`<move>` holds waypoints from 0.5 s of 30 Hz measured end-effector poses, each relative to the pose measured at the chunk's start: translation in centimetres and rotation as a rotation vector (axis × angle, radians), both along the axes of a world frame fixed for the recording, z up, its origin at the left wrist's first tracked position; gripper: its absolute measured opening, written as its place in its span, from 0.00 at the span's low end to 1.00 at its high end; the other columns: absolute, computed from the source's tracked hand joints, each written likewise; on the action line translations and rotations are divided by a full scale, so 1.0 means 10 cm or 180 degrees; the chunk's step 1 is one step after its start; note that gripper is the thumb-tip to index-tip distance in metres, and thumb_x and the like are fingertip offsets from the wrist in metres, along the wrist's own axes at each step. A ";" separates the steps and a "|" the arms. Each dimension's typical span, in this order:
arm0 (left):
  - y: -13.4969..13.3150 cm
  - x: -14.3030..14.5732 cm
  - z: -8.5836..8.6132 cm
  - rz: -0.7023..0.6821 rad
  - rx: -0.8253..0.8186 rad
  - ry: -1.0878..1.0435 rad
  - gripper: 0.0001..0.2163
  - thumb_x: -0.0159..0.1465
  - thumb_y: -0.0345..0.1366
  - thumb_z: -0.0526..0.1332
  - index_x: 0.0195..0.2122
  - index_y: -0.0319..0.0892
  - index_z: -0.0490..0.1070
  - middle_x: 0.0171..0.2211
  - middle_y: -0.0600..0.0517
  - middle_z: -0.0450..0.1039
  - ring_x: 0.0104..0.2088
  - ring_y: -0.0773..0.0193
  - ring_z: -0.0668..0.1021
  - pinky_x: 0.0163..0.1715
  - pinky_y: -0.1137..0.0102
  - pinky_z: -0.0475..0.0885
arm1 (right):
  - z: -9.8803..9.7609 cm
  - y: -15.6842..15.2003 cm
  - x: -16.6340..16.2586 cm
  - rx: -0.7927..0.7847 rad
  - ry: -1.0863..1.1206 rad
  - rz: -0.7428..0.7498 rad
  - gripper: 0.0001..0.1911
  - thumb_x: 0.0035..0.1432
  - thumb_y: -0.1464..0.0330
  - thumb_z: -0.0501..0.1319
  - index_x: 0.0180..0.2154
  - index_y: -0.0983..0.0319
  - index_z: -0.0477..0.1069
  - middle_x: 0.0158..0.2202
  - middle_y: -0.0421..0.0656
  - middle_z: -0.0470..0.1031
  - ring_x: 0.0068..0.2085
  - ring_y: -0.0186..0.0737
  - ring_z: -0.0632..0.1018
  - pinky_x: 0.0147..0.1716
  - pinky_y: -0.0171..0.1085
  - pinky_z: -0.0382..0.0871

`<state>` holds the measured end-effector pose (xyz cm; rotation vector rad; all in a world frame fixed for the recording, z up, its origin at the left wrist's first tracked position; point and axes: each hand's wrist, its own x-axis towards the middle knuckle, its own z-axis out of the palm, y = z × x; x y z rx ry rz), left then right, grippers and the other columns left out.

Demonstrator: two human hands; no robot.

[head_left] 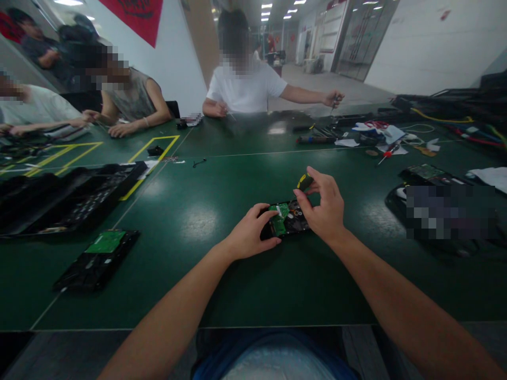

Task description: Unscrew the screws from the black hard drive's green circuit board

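A black hard drive (pixel 291 221) with a green circuit board on top lies on the green table (pixel 222 211) in front of me. My left hand (pixel 251 235) is wrapped round its left end, holding it steady. My right hand (pixel 322 206) pinches a screwdriver with a yellow-and-black handle (pixel 304 182), held upright with its tip down on the drive.
A second drive with a green board (pixel 97 258) lies at the left, beside a long black tray (pixel 67 198). Tools, papers and cables (pixel 380 134) clutter the far right. Three people sit across the table. A dark device (pixel 423 174) sits at the right.
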<state>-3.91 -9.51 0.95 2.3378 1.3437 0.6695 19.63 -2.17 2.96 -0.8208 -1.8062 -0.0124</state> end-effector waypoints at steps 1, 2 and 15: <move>0.00 0.00 0.00 0.0004 -0.0007 -0.0004 0.34 0.63 0.46 0.72 0.69 0.46 0.64 0.69 0.38 0.59 0.67 0.40 0.69 0.66 0.45 0.70 | 0.01 0.00 0.00 0.0008 0.0006 -0.0002 0.30 0.68 0.63 0.65 0.68 0.51 0.63 0.55 0.47 0.75 0.46 0.46 0.80 0.45 0.50 0.83; 0.00 0.00 0.01 0.0005 -0.0009 -0.0009 0.34 0.63 0.46 0.72 0.69 0.46 0.64 0.69 0.38 0.59 0.67 0.40 0.69 0.66 0.45 0.70 | 0.01 -0.01 0.00 0.0016 0.0013 0.0008 0.30 0.68 0.63 0.65 0.68 0.51 0.63 0.55 0.47 0.75 0.46 0.46 0.80 0.45 0.49 0.83; -0.01 0.00 0.02 0.0017 -0.0015 -0.0039 0.33 0.64 0.46 0.71 0.68 0.48 0.65 0.69 0.40 0.59 0.68 0.40 0.69 0.65 0.44 0.71 | 0.02 -0.02 0.00 -0.0036 -0.0005 0.0107 0.28 0.70 0.64 0.62 0.68 0.50 0.62 0.56 0.48 0.75 0.47 0.48 0.80 0.47 0.51 0.83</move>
